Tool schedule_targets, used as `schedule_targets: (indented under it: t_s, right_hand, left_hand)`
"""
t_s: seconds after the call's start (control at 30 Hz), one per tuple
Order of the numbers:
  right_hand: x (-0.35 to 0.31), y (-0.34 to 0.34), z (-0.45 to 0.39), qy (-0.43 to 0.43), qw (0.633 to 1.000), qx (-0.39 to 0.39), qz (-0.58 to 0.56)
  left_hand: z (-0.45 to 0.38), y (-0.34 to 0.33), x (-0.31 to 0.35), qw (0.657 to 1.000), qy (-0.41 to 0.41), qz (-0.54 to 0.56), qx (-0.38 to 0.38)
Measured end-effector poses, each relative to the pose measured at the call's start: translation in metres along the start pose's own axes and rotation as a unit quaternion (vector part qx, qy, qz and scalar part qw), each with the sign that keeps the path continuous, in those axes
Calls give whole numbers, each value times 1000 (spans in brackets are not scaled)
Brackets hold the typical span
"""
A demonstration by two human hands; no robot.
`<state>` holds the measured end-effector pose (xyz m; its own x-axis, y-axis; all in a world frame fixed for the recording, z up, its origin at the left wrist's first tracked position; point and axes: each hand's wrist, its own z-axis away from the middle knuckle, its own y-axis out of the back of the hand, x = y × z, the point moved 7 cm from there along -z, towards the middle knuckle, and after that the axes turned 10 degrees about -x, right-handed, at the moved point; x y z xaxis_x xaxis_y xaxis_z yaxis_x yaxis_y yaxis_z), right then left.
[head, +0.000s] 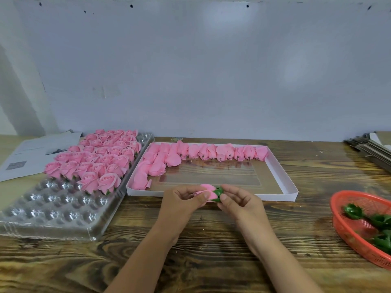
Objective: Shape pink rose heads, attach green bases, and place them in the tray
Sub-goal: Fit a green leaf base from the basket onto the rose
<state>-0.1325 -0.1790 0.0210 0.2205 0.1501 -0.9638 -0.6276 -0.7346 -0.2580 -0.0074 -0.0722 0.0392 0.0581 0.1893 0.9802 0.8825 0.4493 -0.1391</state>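
Step in hand: green base (218,194) is being fitted onto pink rose head (206,190), held above table in front of white box (281,172). Rose is pinched by left hand (182,198); base is pinched by right hand (238,200). Base seems pushed on, but seat is hidden by fingers. Next: petals are to be opened, then rose is to be set in free cup of clear tray (53,210).

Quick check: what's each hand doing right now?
Left hand: pinches the pink rose head.
Right hand: pinches the green base at that rose's end.

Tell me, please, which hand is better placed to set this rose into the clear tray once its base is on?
Probably the left hand: it already holds the pink rose head, and the clear plastic tray lies on its side. The right hand pinches the green base.
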Motion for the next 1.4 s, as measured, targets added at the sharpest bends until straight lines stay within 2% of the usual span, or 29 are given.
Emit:
schedule_targets:
  t_s: [0.27,0.43,0.6,0.87,1.07,1.23,1.4]
  right_hand:
    - [-3,-2,1,30,998,2,47]
    - [-8,-8,2,64,989,-12,131]
    - [-9,-7,3,81,989,-19,119]
    - [-5,-9,4,61,995,-39,73]
    - [-13,-15,7,91,989,-47,102]
    - [-4,-5,3,63,993,-4,99]
    - [-5,-9,5,61,990,-8,129]
  left_hand:
    - [0,1,-6,997,37,68,-9]
    - [-1,1,-11,990,66,123,-33]
    - [-2,-1,-13,980,86,175,-44]
    - [-1,-5,-14,970,98,214,-67]
    - [-1,-4,-15,971,101,209,-55]
    - [-3,-7,-17,969,106,216,-64]
    - [-3,-6,-20,974,100,200,-47]
